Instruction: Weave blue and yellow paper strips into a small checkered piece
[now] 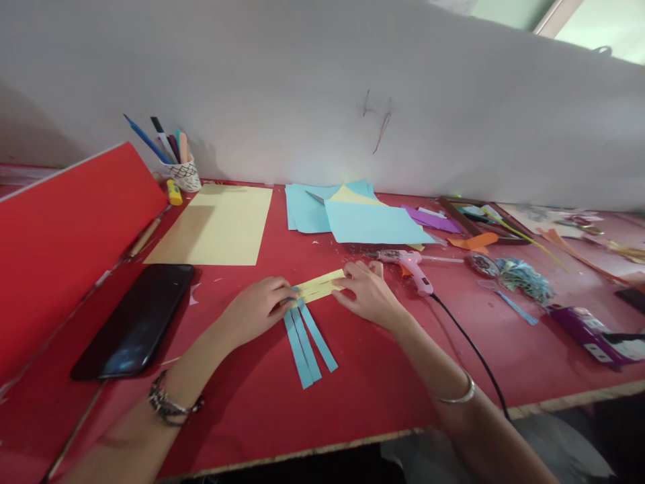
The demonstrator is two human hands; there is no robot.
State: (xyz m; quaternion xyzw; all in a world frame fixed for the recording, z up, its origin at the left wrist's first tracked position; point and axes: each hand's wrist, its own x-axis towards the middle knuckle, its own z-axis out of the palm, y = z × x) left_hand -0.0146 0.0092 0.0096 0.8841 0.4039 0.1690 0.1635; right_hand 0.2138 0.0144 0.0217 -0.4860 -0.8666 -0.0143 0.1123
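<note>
Blue paper strips (305,346) and yellow paper strips (317,285) cross at one end on the red table, in the middle of the view. The blue ones fan out toward me and the yellow ones run to the right. My left hand (262,306) pinches the crossing, with its fingertips on the paper. At the far end of the yellow strips, my right hand (367,290) has its thumb and fingers closed on them. Just beyond my right hand lies a pink glue gun (410,265) with a glue stick in its back.
A black phone (135,319) and a yellow sheet (222,225) lie left, beside a red board (75,235). Behind stand a pen cup (184,175) and blue sheets (373,222). Right are a tray (484,222), yarn (527,279), a purple power strip (587,333) and the gun's cord (468,343).
</note>
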